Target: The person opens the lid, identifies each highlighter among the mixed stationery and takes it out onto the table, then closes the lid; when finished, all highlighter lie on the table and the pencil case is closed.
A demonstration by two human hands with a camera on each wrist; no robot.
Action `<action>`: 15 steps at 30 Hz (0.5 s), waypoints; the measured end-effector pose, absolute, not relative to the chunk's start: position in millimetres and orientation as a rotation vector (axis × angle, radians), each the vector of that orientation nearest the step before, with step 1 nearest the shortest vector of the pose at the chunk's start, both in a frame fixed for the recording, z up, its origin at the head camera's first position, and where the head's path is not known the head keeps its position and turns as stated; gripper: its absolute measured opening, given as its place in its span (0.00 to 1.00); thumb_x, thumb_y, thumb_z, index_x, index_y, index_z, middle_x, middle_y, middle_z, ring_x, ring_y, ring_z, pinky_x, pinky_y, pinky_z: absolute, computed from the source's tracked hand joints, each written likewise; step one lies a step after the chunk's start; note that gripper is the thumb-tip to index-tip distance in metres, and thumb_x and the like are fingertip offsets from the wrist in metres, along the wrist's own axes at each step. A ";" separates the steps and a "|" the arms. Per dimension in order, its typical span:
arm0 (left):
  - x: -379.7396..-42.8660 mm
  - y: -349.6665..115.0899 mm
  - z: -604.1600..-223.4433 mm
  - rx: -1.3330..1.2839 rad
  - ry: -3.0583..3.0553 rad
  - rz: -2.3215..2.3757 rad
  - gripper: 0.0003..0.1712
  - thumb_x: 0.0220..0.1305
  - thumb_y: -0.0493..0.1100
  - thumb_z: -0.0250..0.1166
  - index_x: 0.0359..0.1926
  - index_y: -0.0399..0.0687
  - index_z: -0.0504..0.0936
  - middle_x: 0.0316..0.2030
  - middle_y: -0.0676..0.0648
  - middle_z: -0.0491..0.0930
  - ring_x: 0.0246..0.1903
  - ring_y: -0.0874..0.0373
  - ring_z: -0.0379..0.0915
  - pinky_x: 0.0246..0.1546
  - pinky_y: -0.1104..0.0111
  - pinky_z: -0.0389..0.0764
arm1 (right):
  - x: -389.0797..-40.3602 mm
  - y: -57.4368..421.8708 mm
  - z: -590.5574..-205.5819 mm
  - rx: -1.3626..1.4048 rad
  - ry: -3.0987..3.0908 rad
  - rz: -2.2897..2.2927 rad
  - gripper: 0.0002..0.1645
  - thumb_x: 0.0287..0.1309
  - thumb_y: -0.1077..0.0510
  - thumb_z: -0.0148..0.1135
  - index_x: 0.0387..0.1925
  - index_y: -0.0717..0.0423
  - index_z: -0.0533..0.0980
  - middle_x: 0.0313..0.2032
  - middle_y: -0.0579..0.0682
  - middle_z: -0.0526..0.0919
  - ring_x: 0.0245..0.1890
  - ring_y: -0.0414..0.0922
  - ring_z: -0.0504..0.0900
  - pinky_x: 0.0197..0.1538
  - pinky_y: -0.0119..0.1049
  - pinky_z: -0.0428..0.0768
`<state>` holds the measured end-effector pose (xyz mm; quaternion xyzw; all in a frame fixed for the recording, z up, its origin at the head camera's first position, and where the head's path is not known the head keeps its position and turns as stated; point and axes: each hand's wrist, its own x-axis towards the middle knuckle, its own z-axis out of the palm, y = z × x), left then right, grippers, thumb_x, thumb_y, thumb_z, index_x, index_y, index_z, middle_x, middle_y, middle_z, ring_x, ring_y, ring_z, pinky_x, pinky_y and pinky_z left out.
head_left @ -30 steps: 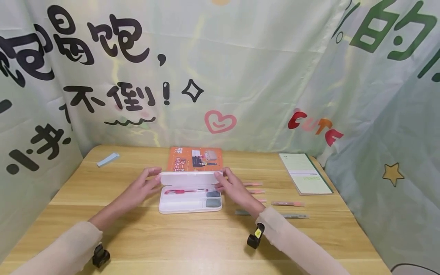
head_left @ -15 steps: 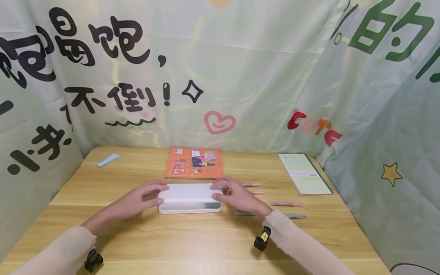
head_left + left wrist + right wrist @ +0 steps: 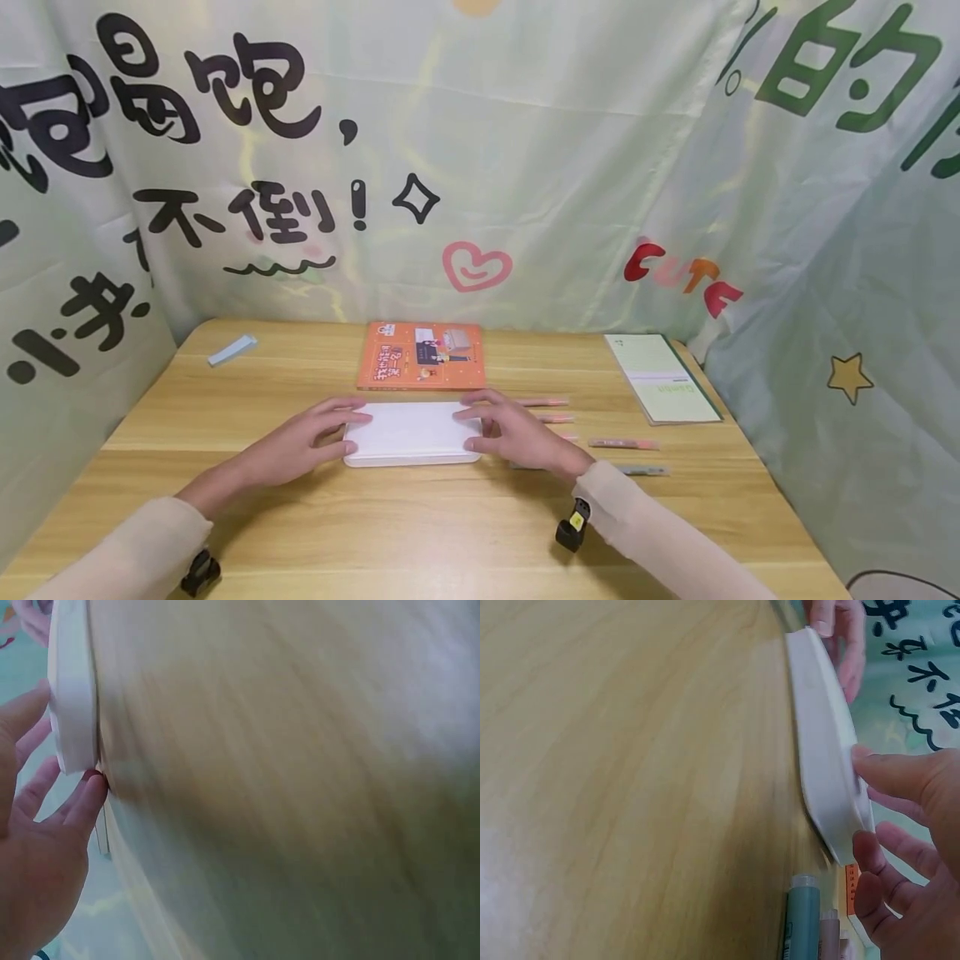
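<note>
A white pencil case [image 3: 412, 433] lies closed on the table, its lid down and its contents hidden. My left hand [image 3: 300, 437] holds its left end, fingers over the lid and thumb by the front corner. At the opposite end, my right hand [image 3: 517, 429] holds the case in much the same way. In the right wrist view, the right thumb rests along the lid's edge of the pencil case [image 3: 825, 735], with curled fingertips at its end. The left wrist view has the left fingers around the near end of the case [image 3: 75, 697].
An orange book [image 3: 422, 357] lies just behind the case. Several pink-tipped pens and a grey-green pen [image 3: 645, 471] lie to the right, some partly behind the right hand. A pale green notebook [image 3: 663, 379] is at back right, a light blue strip [image 3: 232, 350] at back left.
The pencil case's lid has swung down from upright to closed, covering the red pen and dark blocks inside. Both hands have come down with it to the case's ends.
</note>
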<state>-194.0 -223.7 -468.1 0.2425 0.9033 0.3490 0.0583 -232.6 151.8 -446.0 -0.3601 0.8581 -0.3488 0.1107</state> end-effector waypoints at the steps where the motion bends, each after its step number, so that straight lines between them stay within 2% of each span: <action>1: -194.0 -223.5 -467.5 0.739 2.739 1.051 0.27 0.69 0.59 0.61 0.67 0.64 0.74 0.73 0.49 0.62 0.73 0.43 0.56 0.68 0.41 0.61 | -232.7 151.7 -446.6 -1.060 2.526 -1.019 0.26 0.64 0.51 0.67 0.62 0.50 0.77 0.70 0.51 0.67 0.37 0.42 0.77 0.35 0.30 0.76; 7: -193.7 -223.5 -466.7 0.740 2.752 1.013 0.27 0.69 0.60 0.62 0.67 0.65 0.74 0.74 0.49 0.61 0.73 0.43 0.56 0.68 0.39 0.61 | -232.4 151.1 -447.2 -1.068 2.555 -0.987 0.26 0.64 0.50 0.67 0.62 0.49 0.77 0.70 0.50 0.66 0.36 0.40 0.76 0.35 0.28 0.76; 11: -195.5 -225.2 -462.0 0.741 2.787 0.999 0.25 0.70 0.59 0.61 0.65 0.65 0.76 0.73 0.48 0.63 0.71 0.43 0.59 0.66 0.40 0.64 | -234.6 156.5 -442.2 -1.070 2.557 -1.075 0.24 0.67 0.51 0.64 0.62 0.52 0.77 0.68 0.52 0.70 0.39 0.41 0.78 0.38 0.31 0.79; 15: -202.6 -233.2 -446.0 0.701 2.920 1.019 0.23 0.73 0.55 0.59 0.64 0.58 0.77 0.72 0.44 0.63 0.70 0.40 0.59 0.63 0.36 0.64 | -242.7 178.2 -425.4 -0.944 2.614 -1.245 0.20 0.69 0.54 0.61 0.60 0.49 0.78 0.57 0.54 0.79 0.41 0.46 0.79 0.40 0.36 0.81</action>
